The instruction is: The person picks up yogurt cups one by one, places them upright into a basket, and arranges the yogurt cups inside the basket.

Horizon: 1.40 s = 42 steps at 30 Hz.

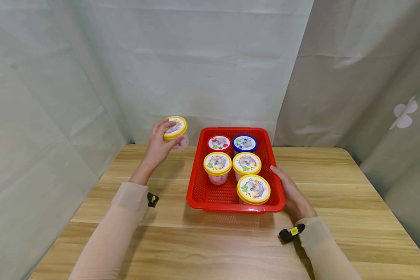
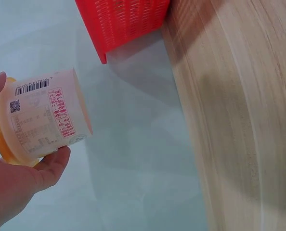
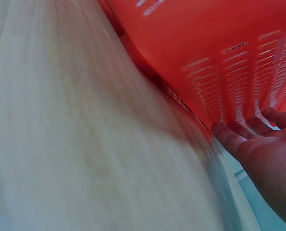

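My left hand (image 1: 158,144) grips a yellow-lidded plastic cup (image 1: 180,144), raised above the table to the left of a red perforated basket (image 1: 195,182). In the left wrist view the cup (image 2: 46,113) shows a barcode and printed label, fingers around its lid end. My right hand (image 1: 289,190) holds the basket's right side, its thumb at the rim; in the right wrist view its fingers (image 3: 229,137) lie against the slotted outer wall. Inside the basket are a red-lidded cup (image 1: 219,143), a blue-lidded cup (image 1: 245,143) and three yellow-lidded cups (image 1: 217,163).
A wooden table (image 1: 210,249) lies beneath the basket. Pale cloth (image 1: 196,70) hangs behind the table and at both sides. Each wrist wears a small black camera (image 1: 153,200).
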Each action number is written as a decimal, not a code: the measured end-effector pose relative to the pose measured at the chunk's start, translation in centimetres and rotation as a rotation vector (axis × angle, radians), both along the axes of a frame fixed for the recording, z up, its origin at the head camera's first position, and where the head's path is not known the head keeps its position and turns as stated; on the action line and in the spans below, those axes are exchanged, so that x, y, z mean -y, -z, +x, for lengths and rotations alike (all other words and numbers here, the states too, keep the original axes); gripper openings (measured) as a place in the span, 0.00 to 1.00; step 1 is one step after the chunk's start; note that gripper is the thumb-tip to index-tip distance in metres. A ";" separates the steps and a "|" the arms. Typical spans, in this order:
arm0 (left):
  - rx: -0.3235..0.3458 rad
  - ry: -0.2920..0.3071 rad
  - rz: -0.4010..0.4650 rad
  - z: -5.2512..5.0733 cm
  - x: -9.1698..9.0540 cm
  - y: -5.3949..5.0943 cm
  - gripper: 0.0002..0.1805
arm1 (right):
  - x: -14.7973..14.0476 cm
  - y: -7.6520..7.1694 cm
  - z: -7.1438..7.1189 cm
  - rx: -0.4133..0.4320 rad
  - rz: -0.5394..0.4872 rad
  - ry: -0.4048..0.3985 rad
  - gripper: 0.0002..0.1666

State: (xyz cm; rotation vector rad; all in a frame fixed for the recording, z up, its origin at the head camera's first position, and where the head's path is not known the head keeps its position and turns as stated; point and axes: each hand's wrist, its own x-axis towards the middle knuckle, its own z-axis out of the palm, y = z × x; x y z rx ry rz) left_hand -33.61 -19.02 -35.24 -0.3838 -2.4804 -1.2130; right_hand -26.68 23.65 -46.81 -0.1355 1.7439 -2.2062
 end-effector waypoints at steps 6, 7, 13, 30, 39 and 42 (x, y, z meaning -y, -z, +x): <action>-0.006 0.021 -0.006 0.3 -0.7 -0.8 0.33 | 0.0 -0.1 0.0 0.005 0.010 0.002 0.41; -0.008 0.026 -0.006 0.4 -0.9 -1.0 0.33 | 0.1 -0.1 0.0 0.011 0.012 0.004 0.41; -0.008 0.056 0.006 0.6 -1.8 -1.8 0.33 | 0.1 -0.3 0.0 0.025 0.022 0.006 0.42; 0.026 0.190 0.011 2.3 -4.1 -2.8 0.30 | 0.0 -0.1 0.3 0.028 0.004 0.001 0.43; 0.059 0.319 -0.031 2.7 -5.7 -4.0 0.26 | -0.2 -0.1 0.2 0.036 0.002 0.008 0.43; 0.074 0.346 -0.052 3.0 -6.3 -4.3 0.25 | -0.1 -0.1 0.1 0.029 0.003 0.005 0.43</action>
